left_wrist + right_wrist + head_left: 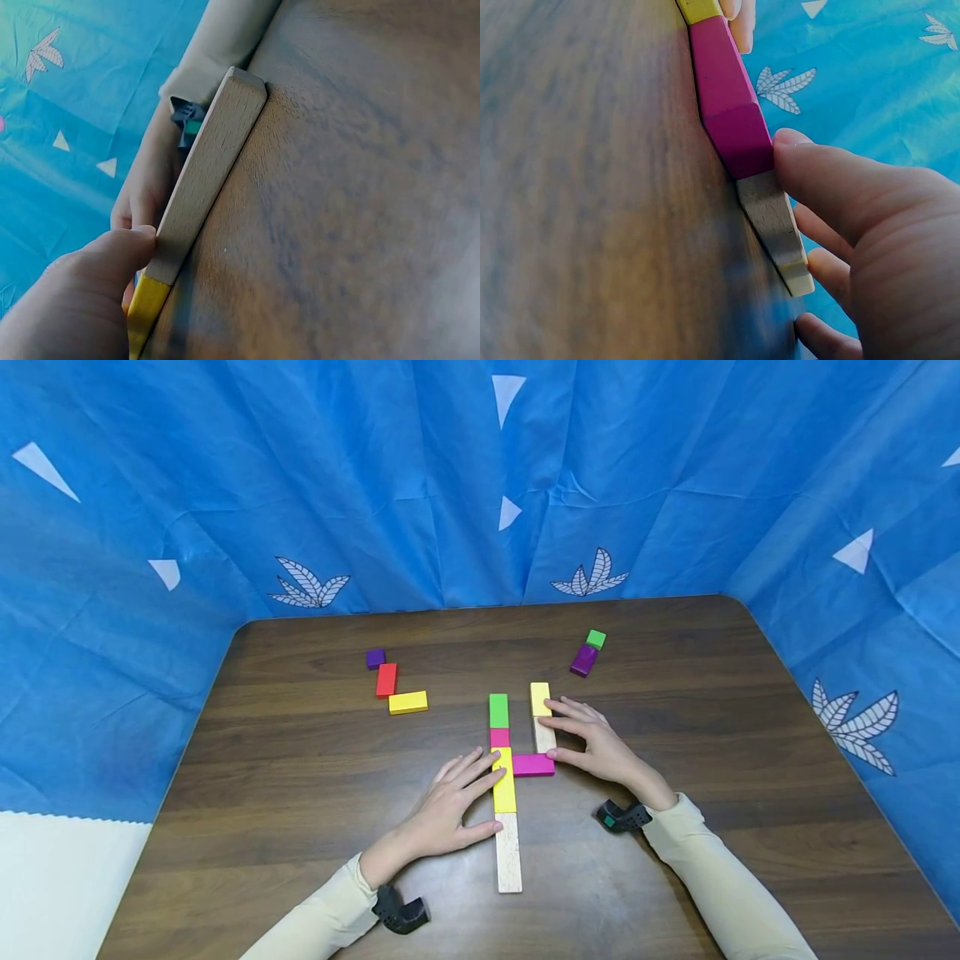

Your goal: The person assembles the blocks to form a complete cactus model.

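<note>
Yellow block [505,795] touches the spread fingers of the left hand [442,814]; magenta block [533,765] lies between these and the right hand [606,750], its fingers also apart.

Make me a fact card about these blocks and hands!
Left hand: fingers over long yellow block; thumb beside long wooden block
Right hand: thumb at magenta block
Column's far end: green block, pink block
Right branch: short wooden block, pale yellow block
Back left: violet block, red block, short yellow block
Back right: small green block, purple block
</note>
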Motion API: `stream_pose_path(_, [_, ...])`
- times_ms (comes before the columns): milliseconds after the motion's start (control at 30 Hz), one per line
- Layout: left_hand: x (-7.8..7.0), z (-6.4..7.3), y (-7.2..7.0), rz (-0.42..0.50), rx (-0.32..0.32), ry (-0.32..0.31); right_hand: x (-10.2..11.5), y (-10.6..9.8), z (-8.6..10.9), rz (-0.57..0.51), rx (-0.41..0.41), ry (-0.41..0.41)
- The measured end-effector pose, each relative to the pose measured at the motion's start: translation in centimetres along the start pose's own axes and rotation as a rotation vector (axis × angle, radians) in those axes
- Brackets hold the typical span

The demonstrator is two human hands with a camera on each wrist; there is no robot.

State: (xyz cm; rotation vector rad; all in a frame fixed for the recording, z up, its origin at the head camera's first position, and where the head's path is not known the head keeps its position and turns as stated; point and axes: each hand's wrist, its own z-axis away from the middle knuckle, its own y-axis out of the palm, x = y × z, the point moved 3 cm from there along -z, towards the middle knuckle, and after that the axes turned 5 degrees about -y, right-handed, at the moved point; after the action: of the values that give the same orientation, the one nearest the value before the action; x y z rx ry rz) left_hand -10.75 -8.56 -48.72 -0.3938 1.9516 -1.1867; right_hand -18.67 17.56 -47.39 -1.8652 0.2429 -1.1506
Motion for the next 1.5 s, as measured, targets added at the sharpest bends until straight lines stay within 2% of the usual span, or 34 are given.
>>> stream_pose_path(333, [0.1, 0.1, 0.1, -0.042, -0.014, 0.011, 0.0, 0.0, 0.0, -0.02, -0.012, 0.006])
stream_pose_path(500, [0.2, 0.0, 0.2, -0.06, 0.019, -0.004, 0.0, -0.7, 0.0, -0.068, -0.04, 0.043])
stream_pose_path(600, [0.2, -0.1, 0.3, -0.051, 0.018, -0.002, -0.3, -1.9, -0.3, -0.072, -0.109, 0.067])
stream_pose_path(733, [0.3, 0.0, 0.4, -0.045, -0.004, 0.011, -1.8, -4.3, -1.3, -0.013, -0.247, 0.123])
stream_pose_path(867, [0.4, 0.1, 0.5, -0.051, -0.005, 0.009, -3.9, -6.4, -2.6, 0.026, -0.321, 0.246])
stream_pose_path(1033, [0.4, 0.2, 0.6, -0.054, -0.018, 0.017, -6.2, -7.4, -3.9, 0.017, -0.285, 0.406])
stream_pose_path(1133, [0.3, 0.2, 0.6, -0.055, -0.032, 0.027, -7.0, -7.4, -4.5, 0.006, -0.251, 0.467])
stream_pose_path(1367, [0.4, 0.2, 0.6, -0.052, 0.008, -0.003, -7.6, -7.1, -5.1, -0.034, -0.228, 0.515])
stream_pose_path(1500, [0.4, 0.2, 0.7, -0.057, 0.004, 0.0, -7.7, -6.9, -5.3, -0.032, -0.22, 0.52])
